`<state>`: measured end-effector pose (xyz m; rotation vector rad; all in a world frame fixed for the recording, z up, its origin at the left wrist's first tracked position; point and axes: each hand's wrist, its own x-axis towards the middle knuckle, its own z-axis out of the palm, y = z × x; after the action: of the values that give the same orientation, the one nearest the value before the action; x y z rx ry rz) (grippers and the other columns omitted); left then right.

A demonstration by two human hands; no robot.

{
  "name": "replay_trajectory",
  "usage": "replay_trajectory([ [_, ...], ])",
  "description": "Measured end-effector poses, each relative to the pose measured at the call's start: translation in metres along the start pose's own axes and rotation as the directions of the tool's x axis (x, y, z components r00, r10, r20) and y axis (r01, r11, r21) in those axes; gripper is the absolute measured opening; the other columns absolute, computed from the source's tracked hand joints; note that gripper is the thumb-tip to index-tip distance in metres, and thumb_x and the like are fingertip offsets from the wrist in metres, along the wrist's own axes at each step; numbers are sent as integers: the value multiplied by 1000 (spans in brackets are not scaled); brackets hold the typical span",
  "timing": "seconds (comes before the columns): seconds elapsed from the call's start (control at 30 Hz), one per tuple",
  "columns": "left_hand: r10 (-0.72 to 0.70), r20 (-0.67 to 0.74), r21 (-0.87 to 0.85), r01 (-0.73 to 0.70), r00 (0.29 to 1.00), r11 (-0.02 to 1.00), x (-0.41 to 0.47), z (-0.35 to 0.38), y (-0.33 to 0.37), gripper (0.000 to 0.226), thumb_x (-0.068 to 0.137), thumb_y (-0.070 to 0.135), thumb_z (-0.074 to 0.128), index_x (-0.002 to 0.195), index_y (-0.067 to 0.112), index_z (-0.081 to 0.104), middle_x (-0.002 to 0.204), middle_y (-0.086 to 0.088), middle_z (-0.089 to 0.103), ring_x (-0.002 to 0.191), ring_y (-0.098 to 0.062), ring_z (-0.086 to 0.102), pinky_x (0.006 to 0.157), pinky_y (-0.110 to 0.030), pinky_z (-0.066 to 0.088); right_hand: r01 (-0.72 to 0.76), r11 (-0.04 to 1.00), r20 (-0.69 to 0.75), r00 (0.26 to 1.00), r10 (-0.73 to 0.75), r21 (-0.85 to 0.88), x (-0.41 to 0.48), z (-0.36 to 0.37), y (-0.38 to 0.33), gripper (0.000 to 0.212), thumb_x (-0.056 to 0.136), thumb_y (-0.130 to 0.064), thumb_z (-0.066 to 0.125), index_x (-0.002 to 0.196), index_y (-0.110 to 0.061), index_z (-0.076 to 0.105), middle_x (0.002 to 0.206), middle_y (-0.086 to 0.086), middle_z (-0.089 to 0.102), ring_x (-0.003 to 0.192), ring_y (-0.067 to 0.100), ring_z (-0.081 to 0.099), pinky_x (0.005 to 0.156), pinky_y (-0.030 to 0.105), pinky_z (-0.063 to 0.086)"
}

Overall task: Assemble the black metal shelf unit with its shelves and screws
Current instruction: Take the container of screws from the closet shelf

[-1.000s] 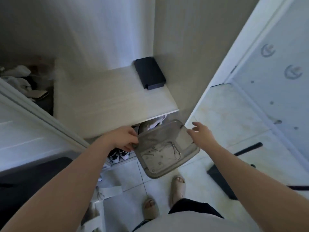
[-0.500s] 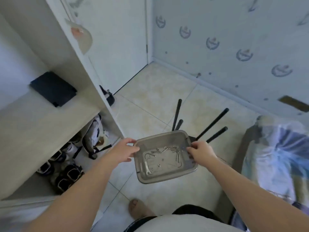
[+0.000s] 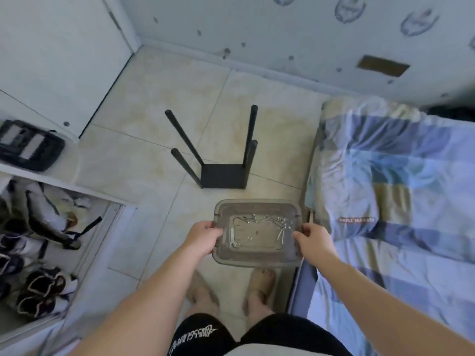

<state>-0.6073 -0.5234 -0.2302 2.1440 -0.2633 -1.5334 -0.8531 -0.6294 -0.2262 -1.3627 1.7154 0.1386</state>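
A grey see-through plastic tray (image 3: 257,260) hangs in front of me above the floor. My left hand (image 3: 203,236) grips its left rim and my right hand (image 3: 312,237) grips its right rim. Inside the tray lie several silver screws (image 3: 281,223) and a small flat wrench (image 3: 232,237). Beyond the tray, on the tiled floor, stands the black metal shelf unit (image 3: 222,176): one square black shelf at the bottom with four black posts pointing up.
A bed with a blue checked cover (image 3: 398,201) fills the right side, close to the tray. On the left a white cabinet (image 3: 84,160) holds a black box (image 3: 28,145) on top and several shoes (image 3: 38,253) below. My feet (image 3: 231,286) stand under the tray.
I have turned right from the cabinet towards the floor and bed, carrying the tray in both hands. The black shelf unit has come fully into view.
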Motion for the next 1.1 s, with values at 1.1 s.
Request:
replay_trajectory([
  [1.1,35,-77,-156,-47,996,987,530,141,-204,37,89,5,60,122,20,61,113,2,72,97,-17,69,91,-36,53,-286,884,181,955,233,369,492,306,163,41,98,-23,66,137,-18,54,130,10,64,111,25,63,92,44,51],
])
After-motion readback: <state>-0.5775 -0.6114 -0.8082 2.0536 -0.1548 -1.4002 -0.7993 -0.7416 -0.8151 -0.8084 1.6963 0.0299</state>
